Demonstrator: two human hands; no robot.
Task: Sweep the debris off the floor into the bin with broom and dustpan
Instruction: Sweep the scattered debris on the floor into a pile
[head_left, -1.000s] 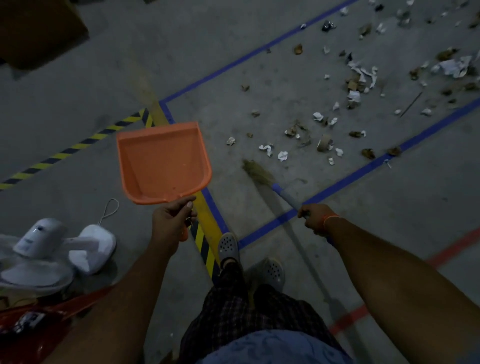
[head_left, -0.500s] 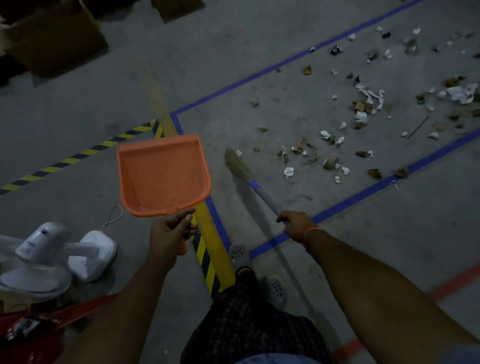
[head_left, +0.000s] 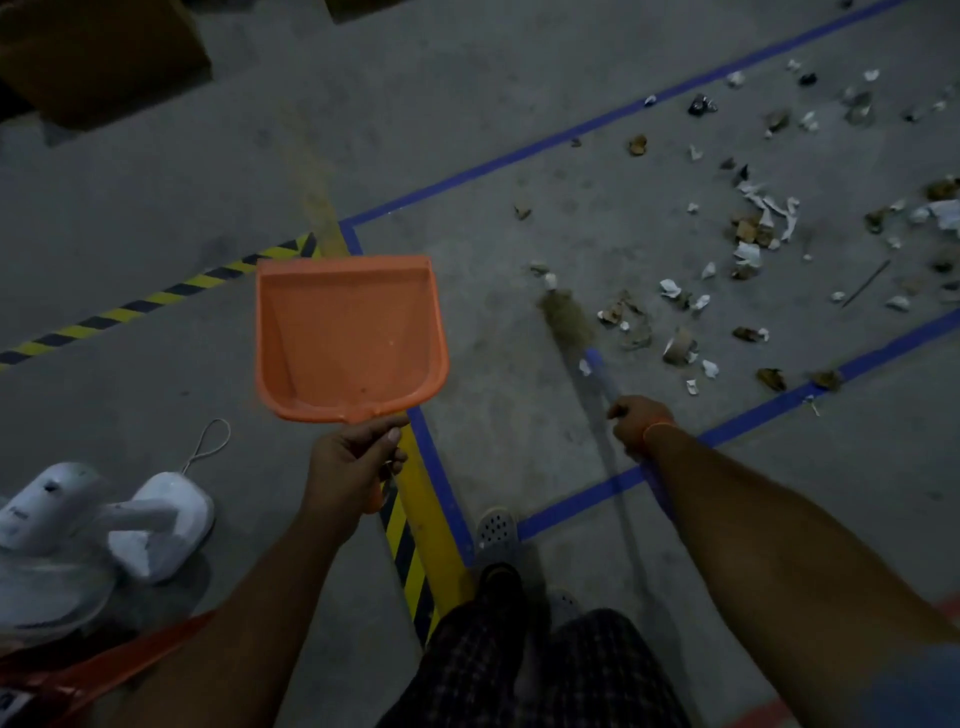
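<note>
Orange plastic fills the middle of my view: the dustpan (head_left: 349, 338), which my left hand (head_left: 353, 462) holds up off the floor (head_left: 156, 197) with fingers and thumb wrapped round its short handle. Its tray faces up at me and carries nothing but a few pale specks. It hangs over the spot where a yellow line (head_left: 426, 499), a blue tape line (head_left: 587, 127) and a strip of black-and-yellow hazard tape (head_left: 130, 306) meet.

My right hand (head_left: 636, 423), with an orange band at the wrist, is closed round the broom (head_left: 597, 364), gripping its pale blue shaft. The shaft slants away from me and its straw-coloured bristles touch the concrete floor at the near edge of the debris (head_left: 748, 249).

That debris lies scattered inside the area outlined by blue tape, toward the upper right corner of the floor as I see it: torn white paper scraps, brown dry leaves and cardboard bits, a thin dark stick, a dark crumpled wrapper farther off. A few scraps sit just beside the bristles; most lie beyond them.

At the left edge a white table fan (head_left: 78, 535) lies on the floor with a thin cord looped next to it. A brown cardboard box (head_left: 98, 52) stands at the top left corner. My grey perforated clogs (head_left: 496, 527) and checked trousers show below.
</note>
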